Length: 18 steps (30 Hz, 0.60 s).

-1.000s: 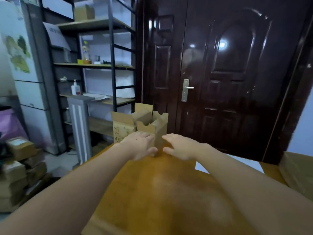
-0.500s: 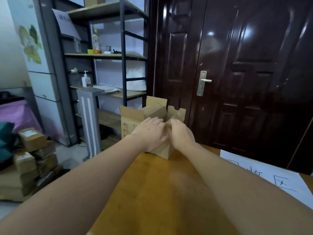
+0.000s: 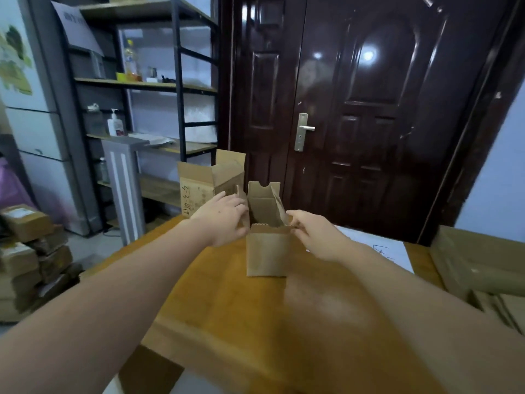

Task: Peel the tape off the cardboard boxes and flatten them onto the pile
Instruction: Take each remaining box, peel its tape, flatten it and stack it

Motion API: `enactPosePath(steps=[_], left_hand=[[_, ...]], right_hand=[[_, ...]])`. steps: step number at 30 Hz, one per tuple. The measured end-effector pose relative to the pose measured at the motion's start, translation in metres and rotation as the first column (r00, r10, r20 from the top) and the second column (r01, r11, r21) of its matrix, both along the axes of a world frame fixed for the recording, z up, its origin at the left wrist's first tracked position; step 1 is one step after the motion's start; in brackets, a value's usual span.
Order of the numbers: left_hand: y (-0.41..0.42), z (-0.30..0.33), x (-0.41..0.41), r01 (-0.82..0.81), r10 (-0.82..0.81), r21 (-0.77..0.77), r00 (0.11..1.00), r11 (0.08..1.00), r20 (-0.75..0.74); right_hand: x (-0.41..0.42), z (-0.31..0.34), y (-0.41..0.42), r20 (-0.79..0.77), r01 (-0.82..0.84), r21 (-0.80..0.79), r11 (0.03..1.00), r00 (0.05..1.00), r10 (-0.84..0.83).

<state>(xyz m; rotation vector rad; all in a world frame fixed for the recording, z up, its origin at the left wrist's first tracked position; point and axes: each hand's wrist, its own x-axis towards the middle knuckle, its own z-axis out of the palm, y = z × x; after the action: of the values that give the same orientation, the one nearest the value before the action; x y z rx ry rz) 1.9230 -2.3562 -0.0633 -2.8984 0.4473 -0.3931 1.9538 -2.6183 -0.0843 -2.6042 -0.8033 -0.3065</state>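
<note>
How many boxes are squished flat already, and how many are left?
Some flattened cardboard already lies at the table's right edge. Now the left hand and right hand hold the small open box, flaps up. The bigger open box behind it waits.

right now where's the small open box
Head view, centre: the small box stands on the wooden table between both hands, before the bigger box.

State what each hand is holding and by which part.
Both hold the small open cardboard box: the left hand grips its upper left side, the right hand pinches its top right edge.
</note>
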Motion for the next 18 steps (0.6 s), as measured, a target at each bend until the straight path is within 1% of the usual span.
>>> enactPosePath(steps=[2,6,9,12,15,17,18], left_hand=[[-0.013,-0.005,-0.021,0.028,-0.028,-0.015,1.0,0.999,-0.008],[-0.044,-0.013,-0.061,0.097,-0.097,-0.068,0.995,0.993,0.001],[-0.074,-0.019,-0.089,0.144,-0.142,-0.127,0.989,0.981,0.03],[-0.1,-0.028,-0.107,0.197,-0.186,-0.246,0.98,0.949,0.069],[-0.118,-0.036,-0.117,0.255,-0.228,-0.435,0.967,0.864,0.115],[-0.125,-0.039,-0.12,0.205,-0.198,-0.548,0.977,0.811,0.072],[-0.128,-0.041,-0.119,0.164,-0.176,-0.56,0.984,0.812,0.033]], right_hand=[[-0.031,-0.003,-0.02,-0.041,0.007,0.07,0.997,0.999,-0.004],[-0.091,-0.008,-0.057,-0.049,0.02,0.174,0.985,0.999,-0.011],[-0.131,-0.009,-0.084,-0.031,0.032,0.186,0.982,0.999,-0.027],[-0.159,-0.007,-0.107,-0.01,0.06,0.212,0.975,0.998,-0.059],[-0.174,-0.007,-0.127,-0.06,0.134,0.278,0.951,0.991,-0.122],[-0.177,-0.009,-0.136,-0.123,0.194,0.355,0.914,0.979,-0.16],[-0.178,-0.011,-0.141,-0.166,0.228,0.398,0.889,0.971,-0.174]])
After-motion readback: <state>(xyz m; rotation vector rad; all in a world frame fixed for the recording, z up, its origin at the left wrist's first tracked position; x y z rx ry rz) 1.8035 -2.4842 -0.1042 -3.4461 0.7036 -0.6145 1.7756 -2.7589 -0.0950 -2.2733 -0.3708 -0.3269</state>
